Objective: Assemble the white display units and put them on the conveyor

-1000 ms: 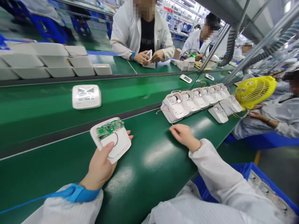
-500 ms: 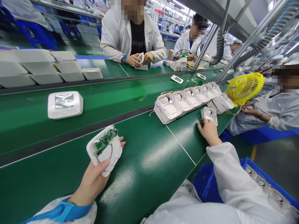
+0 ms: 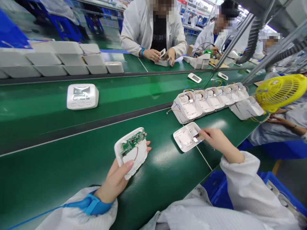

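Observation:
My left hand (image 3: pixel 116 177) is wrapped round a white plastic cover (image 3: pixel 130 163), its inner side facing up. Across the cover's upper part lies a green circuit board (image 3: pixel 134 142), with a thin reddish wire below it. To the right, my right hand (image 3: pixel 217 140) pinches the right end of a shallow white plastic housing (image 3: pixel 183 138), open side up, tilted over the bench. Small fittings and wires show inside the housing near my fingers. A blue wrist strap (image 3: pixel 98 204) with a cord circles my left wrist.
A row of white housings (image 3: pixel 189 105) with motors and loose wires stands behind my right hand. A closed white unit with a screen (image 3: pixel 82 96) sits on the belt. Stacked white cases (image 3: pixel 74 60), a yellow fan (image 3: pixel 280 92) and a co-worker's hands (image 3: pixel 153 56) surround the bench.
My right hand has picked up the white housing from beside the row and brought it left towards the cover. My left hand still holds the cover. The view has turned slightly right.

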The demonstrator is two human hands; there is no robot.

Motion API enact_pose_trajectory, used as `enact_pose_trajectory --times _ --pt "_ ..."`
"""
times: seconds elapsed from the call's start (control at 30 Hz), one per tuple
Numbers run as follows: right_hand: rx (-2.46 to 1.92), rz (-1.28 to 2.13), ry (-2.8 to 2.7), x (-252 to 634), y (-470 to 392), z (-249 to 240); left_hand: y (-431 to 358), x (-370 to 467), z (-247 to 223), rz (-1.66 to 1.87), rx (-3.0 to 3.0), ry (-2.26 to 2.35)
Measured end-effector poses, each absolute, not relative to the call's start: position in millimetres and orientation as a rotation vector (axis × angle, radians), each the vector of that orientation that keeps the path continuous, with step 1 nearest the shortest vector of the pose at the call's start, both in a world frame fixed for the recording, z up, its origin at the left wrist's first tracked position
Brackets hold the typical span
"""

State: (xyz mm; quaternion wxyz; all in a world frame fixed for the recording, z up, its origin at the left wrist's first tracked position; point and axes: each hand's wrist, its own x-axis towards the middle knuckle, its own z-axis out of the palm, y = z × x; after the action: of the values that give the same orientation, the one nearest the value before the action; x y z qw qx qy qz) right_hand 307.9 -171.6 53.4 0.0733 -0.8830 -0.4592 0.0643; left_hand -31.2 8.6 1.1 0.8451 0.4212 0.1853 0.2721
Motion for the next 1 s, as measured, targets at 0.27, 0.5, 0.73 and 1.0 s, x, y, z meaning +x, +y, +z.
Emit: enact_pose_trajectory --times 0.27,0.5,0.73,1.0 --pt "-2.462 0.049 -1.513 218.0 -140.0 30.5 4.6 -26.5 10.9 0.615 0.924 0.342" --pt "-2.131 0.902 -1.435 184.5 -159.9 43.8 4.8 -23.4 14.1 0.667 0.802 0.332" --pt "-1.502 1.054 -1.595 190.2 -152.6 91.1 -7.5 -23.7 17.3 0.717 0.721 0.346" --pt "-1.335 0.86 -1.944 176.4 -42.3 97.4 1.2 -25.8 5.7 0.73 0.764 0.354"
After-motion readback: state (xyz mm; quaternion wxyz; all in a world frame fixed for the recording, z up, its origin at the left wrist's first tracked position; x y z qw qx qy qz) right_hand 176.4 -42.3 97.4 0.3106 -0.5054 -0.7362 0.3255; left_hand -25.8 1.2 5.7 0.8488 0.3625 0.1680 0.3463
